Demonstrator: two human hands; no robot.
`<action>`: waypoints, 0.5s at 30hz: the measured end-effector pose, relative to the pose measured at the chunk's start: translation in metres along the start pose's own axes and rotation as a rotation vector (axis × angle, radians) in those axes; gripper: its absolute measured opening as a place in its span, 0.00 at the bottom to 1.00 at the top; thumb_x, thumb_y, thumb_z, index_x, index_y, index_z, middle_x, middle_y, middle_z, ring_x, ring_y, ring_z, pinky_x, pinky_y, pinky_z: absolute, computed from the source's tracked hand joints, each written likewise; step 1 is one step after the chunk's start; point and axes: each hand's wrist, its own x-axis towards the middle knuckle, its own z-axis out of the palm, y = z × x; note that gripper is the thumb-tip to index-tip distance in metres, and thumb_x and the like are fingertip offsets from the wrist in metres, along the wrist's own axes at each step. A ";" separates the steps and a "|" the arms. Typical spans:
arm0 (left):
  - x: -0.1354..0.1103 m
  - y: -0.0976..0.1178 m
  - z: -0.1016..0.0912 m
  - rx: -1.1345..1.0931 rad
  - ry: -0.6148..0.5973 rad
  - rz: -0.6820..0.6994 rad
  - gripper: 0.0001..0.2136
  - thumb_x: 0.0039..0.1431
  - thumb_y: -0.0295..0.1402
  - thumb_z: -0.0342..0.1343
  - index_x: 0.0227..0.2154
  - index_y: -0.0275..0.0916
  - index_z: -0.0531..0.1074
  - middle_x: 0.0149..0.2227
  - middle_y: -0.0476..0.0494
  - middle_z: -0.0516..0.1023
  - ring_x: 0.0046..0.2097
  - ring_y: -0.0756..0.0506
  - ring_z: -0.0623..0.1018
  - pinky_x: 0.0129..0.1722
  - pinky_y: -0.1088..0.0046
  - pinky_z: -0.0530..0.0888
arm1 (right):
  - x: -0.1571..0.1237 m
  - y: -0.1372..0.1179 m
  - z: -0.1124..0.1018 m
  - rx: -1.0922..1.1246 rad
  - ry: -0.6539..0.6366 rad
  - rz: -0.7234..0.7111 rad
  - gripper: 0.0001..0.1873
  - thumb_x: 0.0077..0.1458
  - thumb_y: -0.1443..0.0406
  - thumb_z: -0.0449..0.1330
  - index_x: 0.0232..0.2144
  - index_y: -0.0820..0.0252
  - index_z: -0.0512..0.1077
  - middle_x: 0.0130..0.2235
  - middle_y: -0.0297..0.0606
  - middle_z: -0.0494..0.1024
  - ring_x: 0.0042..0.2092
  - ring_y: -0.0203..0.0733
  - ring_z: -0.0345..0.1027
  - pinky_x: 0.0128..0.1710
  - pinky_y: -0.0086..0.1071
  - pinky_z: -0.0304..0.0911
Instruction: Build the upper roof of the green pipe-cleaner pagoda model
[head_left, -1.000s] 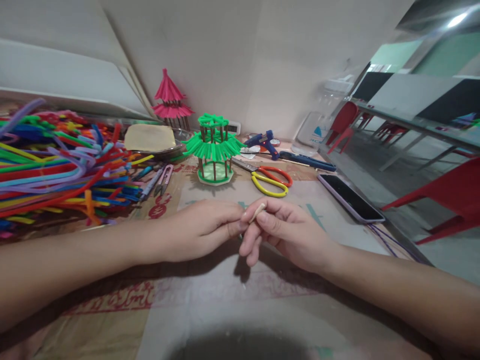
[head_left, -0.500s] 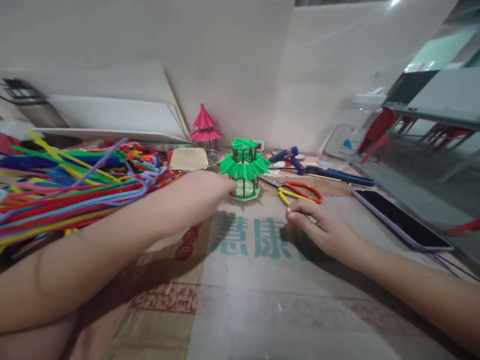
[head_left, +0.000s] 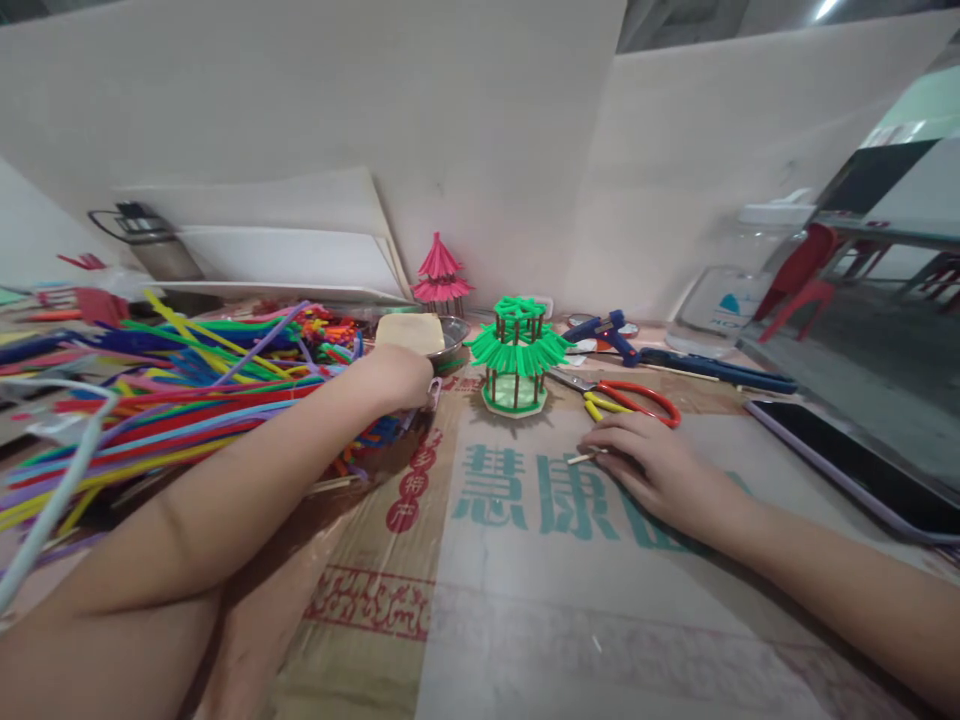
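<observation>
My left hand [head_left: 405, 378] is over the edge of a heap of coloured pipe cleaners [head_left: 247, 385], in front of a shallow dish [head_left: 454, 335] with a cream-coloured slab [head_left: 409, 332] on it; its fingers are mostly hidden. My right hand [head_left: 637, 455] rests low over the cardboard, fingers bent, with a short pale stick [head_left: 586, 457] pinched at the fingertips. Between the hands stands a small two-tier pavilion [head_left: 517, 358] with green pipe-cleaner roofs and brown posts. Just beyond my right hand lie scissors [head_left: 637, 397] with orange and yellow handles.
A pink pavilion [head_left: 441, 270] stands at the wall. Behind the scissors are a blue glue gun [head_left: 611, 335] and a dark blue long-handled tool [head_left: 716, 370]. A phone [head_left: 847, 465] lies at right, near a clear jug [head_left: 720, 300]. A flask [head_left: 154, 245] stands at back left.
My left hand has drawn back leftward from the green pavilion to the pipe-cleaner heap. My right hand has lowered slightly and its stick now shows. The camera view has shifted left.
</observation>
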 end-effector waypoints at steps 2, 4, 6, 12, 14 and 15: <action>0.001 0.004 0.000 0.080 -0.081 -0.041 0.12 0.52 0.34 0.59 0.30 0.30 0.84 0.35 0.24 0.84 0.40 0.30 0.83 0.40 0.63 0.75 | 0.001 -0.001 -0.001 -0.001 0.004 0.002 0.10 0.68 0.65 0.54 0.44 0.59 0.75 0.45 0.46 0.80 0.46 0.50 0.75 0.46 0.47 0.74; 0.002 0.007 -0.002 0.119 -0.123 -0.057 0.14 0.54 0.35 0.56 0.31 0.30 0.84 0.36 0.24 0.84 0.40 0.31 0.83 0.40 0.64 0.75 | 0.001 -0.001 -0.002 0.006 0.007 0.010 0.10 0.68 0.65 0.54 0.44 0.60 0.75 0.45 0.47 0.80 0.46 0.49 0.75 0.47 0.47 0.73; 0.004 0.006 -0.004 0.133 -0.144 -0.062 0.17 0.57 0.39 0.54 0.31 0.30 0.83 0.35 0.24 0.83 0.39 0.31 0.82 0.39 0.63 0.75 | 0.002 -0.002 -0.003 0.017 0.004 0.021 0.11 0.68 0.65 0.54 0.44 0.61 0.75 0.45 0.48 0.80 0.47 0.49 0.75 0.48 0.47 0.73; 0.015 -0.004 0.001 0.060 -0.183 -0.036 0.21 0.56 0.44 0.55 0.15 0.35 0.76 0.21 0.34 0.77 0.27 0.38 0.77 0.36 0.63 0.73 | 0.003 -0.001 -0.006 0.030 -0.010 0.047 0.11 0.68 0.65 0.54 0.46 0.61 0.75 0.46 0.48 0.80 0.49 0.50 0.74 0.50 0.47 0.72; 0.016 -0.006 0.003 -0.012 -0.141 0.002 0.20 0.53 0.42 0.59 0.11 0.36 0.71 0.15 0.39 0.71 0.25 0.41 0.75 0.36 0.64 0.72 | 0.003 -0.001 -0.007 0.037 -0.013 0.050 0.11 0.68 0.65 0.54 0.46 0.62 0.75 0.46 0.48 0.80 0.49 0.50 0.74 0.51 0.47 0.71; 0.014 -0.007 0.003 -0.082 -0.088 0.049 0.20 0.51 0.41 0.61 0.09 0.37 0.70 0.13 0.42 0.67 0.26 0.41 0.74 0.37 0.65 0.72 | 0.003 -0.001 -0.007 0.037 -0.017 0.051 0.11 0.68 0.65 0.54 0.46 0.62 0.75 0.46 0.48 0.80 0.49 0.50 0.74 0.51 0.48 0.71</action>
